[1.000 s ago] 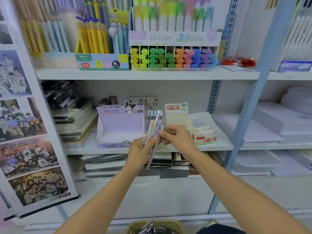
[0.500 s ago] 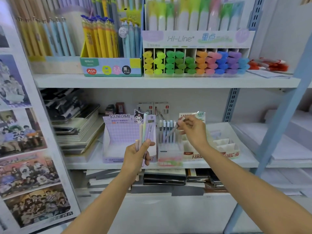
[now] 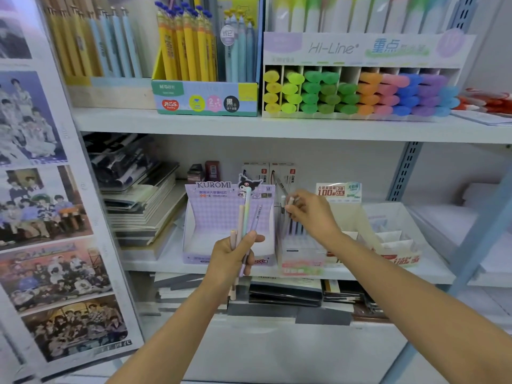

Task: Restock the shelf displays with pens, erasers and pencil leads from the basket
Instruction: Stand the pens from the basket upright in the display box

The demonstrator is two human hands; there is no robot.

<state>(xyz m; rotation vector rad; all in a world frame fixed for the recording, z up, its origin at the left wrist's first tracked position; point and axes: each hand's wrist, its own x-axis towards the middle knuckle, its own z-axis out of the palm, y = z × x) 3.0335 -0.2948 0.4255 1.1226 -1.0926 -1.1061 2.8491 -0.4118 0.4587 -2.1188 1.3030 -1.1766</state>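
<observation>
Left hand (image 3: 234, 260) fisted round pastel pens (image 3: 245, 217), before purple Kuromi box (image 3: 210, 212). Right hand (image 3: 310, 214) pinching one pen (image 3: 289, 202) over pen display (image 3: 300, 249), well below upper shelf edge (image 3: 277, 128).

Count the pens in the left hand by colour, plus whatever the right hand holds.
Left hand:
Pink pens: 2
Mint-green pen: 1
Lilac pen: 1
Right hand:
Pale pen, going into the clear pen box: 1; colour blurred
Total: 5
</observation>
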